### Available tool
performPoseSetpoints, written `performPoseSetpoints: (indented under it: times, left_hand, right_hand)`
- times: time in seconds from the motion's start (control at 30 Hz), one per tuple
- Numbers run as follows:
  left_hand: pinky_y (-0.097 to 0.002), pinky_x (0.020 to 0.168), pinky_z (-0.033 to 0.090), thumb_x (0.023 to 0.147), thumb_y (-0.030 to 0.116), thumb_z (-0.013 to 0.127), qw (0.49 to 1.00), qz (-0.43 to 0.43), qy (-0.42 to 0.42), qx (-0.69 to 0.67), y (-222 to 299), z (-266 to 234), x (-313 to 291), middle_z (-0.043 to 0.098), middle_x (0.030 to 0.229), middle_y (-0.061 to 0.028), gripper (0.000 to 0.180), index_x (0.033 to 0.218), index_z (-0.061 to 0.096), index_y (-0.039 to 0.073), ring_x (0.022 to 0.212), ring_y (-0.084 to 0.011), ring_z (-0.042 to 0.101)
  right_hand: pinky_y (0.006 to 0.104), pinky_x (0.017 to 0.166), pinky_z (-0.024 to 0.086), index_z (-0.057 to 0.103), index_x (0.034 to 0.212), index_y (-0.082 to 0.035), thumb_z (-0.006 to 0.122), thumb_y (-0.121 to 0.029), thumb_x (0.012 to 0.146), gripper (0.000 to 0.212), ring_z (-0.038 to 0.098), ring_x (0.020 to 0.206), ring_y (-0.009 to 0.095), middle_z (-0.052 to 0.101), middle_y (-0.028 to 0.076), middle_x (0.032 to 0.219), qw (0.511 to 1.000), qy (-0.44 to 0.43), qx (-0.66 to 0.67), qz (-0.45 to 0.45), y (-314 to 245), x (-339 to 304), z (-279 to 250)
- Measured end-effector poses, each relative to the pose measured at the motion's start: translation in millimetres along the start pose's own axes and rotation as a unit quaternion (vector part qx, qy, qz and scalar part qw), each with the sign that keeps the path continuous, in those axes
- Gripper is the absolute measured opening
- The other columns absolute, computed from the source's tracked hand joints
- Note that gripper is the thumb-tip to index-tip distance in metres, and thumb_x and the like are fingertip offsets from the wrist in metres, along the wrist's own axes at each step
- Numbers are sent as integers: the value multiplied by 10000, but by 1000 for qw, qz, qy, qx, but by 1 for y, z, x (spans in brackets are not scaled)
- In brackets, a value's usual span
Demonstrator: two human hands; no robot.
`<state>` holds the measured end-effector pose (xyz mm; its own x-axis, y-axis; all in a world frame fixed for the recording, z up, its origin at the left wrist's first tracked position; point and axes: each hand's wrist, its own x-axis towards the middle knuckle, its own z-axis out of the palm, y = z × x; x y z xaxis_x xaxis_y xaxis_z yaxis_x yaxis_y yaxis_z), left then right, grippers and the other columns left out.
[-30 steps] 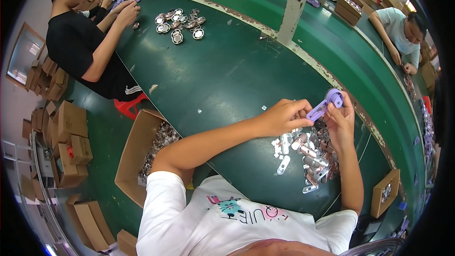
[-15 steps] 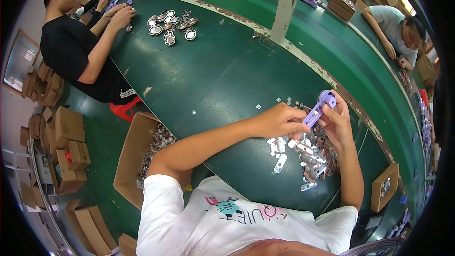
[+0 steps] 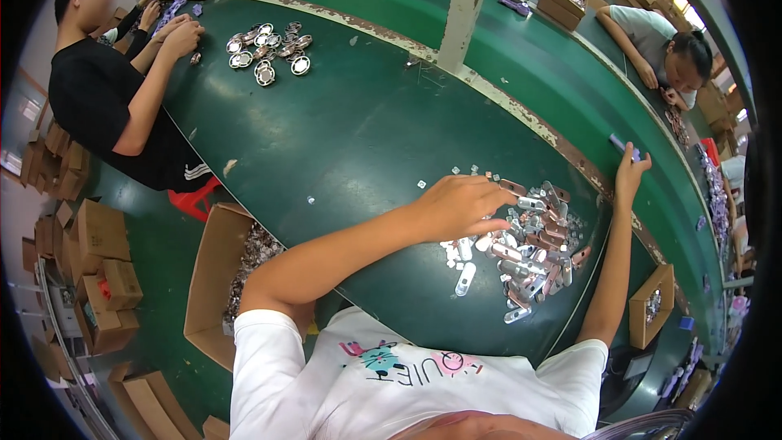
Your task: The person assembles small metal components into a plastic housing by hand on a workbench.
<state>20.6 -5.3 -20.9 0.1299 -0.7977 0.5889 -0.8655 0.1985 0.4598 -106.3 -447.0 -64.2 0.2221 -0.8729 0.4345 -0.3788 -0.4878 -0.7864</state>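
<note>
My right hand [image 3: 630,176] is stretched out over the green conveyor belt [image 3: 554,73], with a slim purple plastic part [image 3: 624,147] held at its fingertips. The fingers hide some of the part. My left hand [image 3: 463,209] hovers at the left edge of a pile of small metal pieces [image 3: 533,257], thumb and fingers apart. I see nothing held in it. The pieces are oblong, silver and copper-coloured. Small white pieces [image 3: 450,253] and tiny clear bits [image 3: 421,184] lie beside them on the green table [image 3: 326,147].
Round metal parts [image 3: 265,53] sit at the table's far left, near a person in black [image 3: 106,94]. A pole [image 3: 466,24] rises by the belt. Open cardboard boxes stand at my left [image 3: 213,277] and right [image 3: 652,305]. Another person [image 3: 664,49] works across the belt.
My right hand has carried the purple part from above the pile out over the belt. My left hand has let go of it and moved slightly left. The view has shifted a little.
</note>
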Motion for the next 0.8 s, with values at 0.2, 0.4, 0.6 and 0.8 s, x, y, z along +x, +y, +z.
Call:
performPoseSetpoints:
  times: [0.2,0.4,0.6,0.8]
  left_hand:
    - [-357,701,475,820,270,680,1000,15,-22,8,3,-1,-5,585,816,-45,291,1047,620,98,799,-225,583]
    - [-351,742,388,708,306,753,979,113,-161,-53,19,-19,-2,527,893,6,366,1025,630,171,891,-199,488]
    - [-338,698,373,732,263,726,982,124,-142,5,9,-1,-11,506,829,23,169,838,649,157,843,-172,482]
    - [-320,632,383,794,230,681,987,114,-95,53,11,0,-13,504,711,1,123,834,639,122,708,-176,505]
  right_hand:
    - [451,873,361,492,1265,-99,491,-456,936,486,591,1016,283,637,144,1021,972,-89,-168,-138,-76,-52,14]
    - [366,835,307,668,871,-103,632,-193,867,97,543,712,195,554,27,657,893,-116,-183,-395,-141,-109,13]
    - [330,599,455,633,958,-12,644,-112,839,156,591,700,216,604,111,717,878,-382,-27,-288,-166,-124,-4]
    - [421,728,452,607,875,-35,697,-128,754,177,576,792,331,575,122,798,753,-524,-56,-393,-203,-174,-11]
